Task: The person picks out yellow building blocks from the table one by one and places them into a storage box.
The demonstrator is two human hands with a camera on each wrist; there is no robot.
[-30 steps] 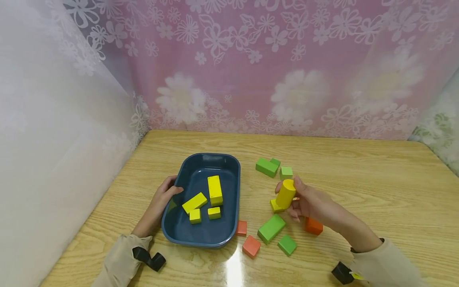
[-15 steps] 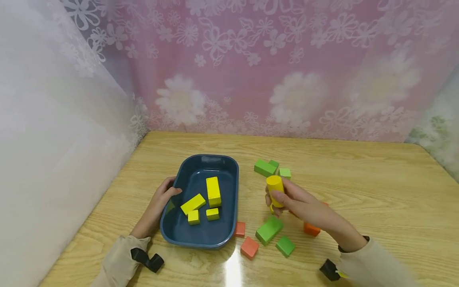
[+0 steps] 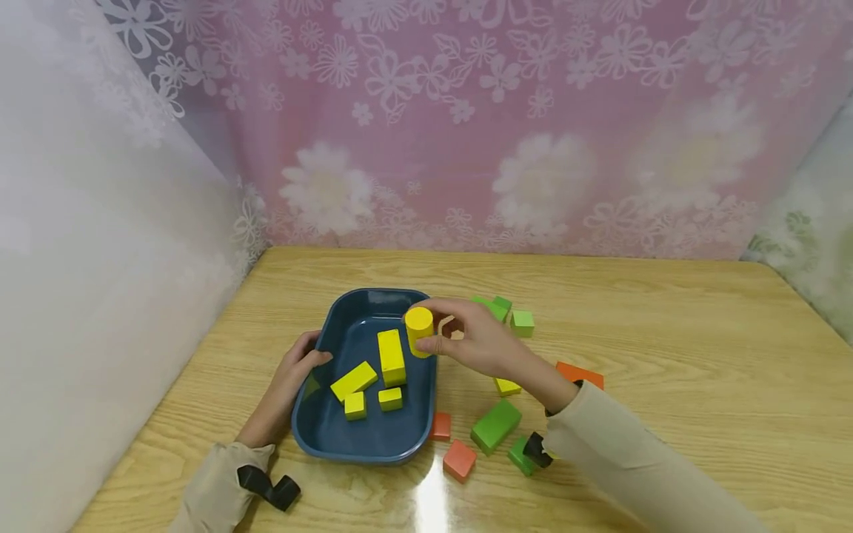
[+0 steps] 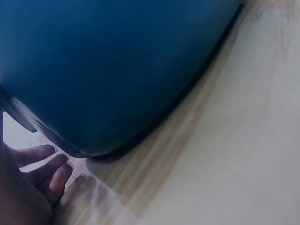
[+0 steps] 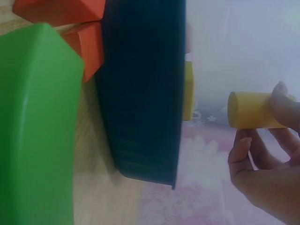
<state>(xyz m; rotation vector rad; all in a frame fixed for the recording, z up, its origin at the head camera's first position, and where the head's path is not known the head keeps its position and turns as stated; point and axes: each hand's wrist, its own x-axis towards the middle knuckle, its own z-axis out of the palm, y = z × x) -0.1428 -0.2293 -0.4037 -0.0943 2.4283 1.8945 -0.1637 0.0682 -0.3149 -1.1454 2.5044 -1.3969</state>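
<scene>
In the head view my right hand (image 3: 476,337) pinches a yellow cylinder block (image 3: 419,333) between thumb and fingers, upright over the right side of a dark blue tray (image 3: 365,448). The right wrist view shows this cylinder (image 5: 253,110) held clear of the tray wall (image 5: 143,93). My left hand (image 3: 293,381) grips the tray's left edge, thumb over the rim and fingers outside. In the left wrist view, those fingers (image 4: 56,176) lie beside the tray's outer wall. Inside the tray are several yellow blocks, among them a tall one (image 3: 392,359) and a flat one (image 3: 354,380).
Right of the tray lie green blocks (image 3: 496,426), red blocks (image 3: 460,460) and an orange block (image 3: 581,374). A yellow block (image 3: 508,386) sits partly behind my right forearm. More green blocks (image 3: 523,323) stand farther back. A pink floral curtain (image 3: 426,148) hangs behind the table.
My right hand has carried the yellow cylinder leftward from the loose blocks to above the tray. A yellow block stays behind on the table. My left hand keeps its hold on the tray.
</scene>
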